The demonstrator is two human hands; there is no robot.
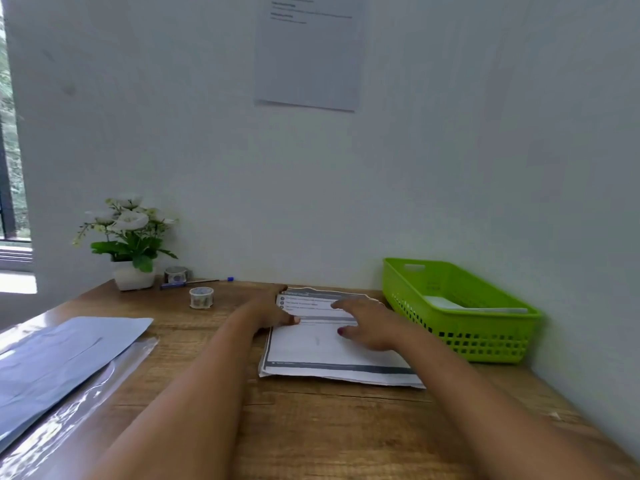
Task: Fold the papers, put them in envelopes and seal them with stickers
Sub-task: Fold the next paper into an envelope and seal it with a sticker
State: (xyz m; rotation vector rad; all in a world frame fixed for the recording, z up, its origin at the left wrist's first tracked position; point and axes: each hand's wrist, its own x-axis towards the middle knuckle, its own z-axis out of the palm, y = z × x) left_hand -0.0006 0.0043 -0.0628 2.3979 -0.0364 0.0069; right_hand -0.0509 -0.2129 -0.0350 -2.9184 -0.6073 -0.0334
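A stack of printed papers (322, 351) lies on the wooden table (311, 427) in front of the wall. My left hand (270, 310) rests on the stack's left edge, thumb lying on the top sheet. My right hand (367, 323) lies flat on the top sheet with fingers spread and straight. White envelopes (65, 355) lie on a clear plastic sleeve at the left. Two sticker rolls stand at the back left: one patterned roll (201, 297) nearer, another roll (176, 274) beside the flower pot.
A green plastic basket (460, 327) holding a white paper stands against the right wall. A pot of white flowers (130, 244) and a blue pen (194, 283) sit at the back left. A sheet hangs on the wall (308, 53).
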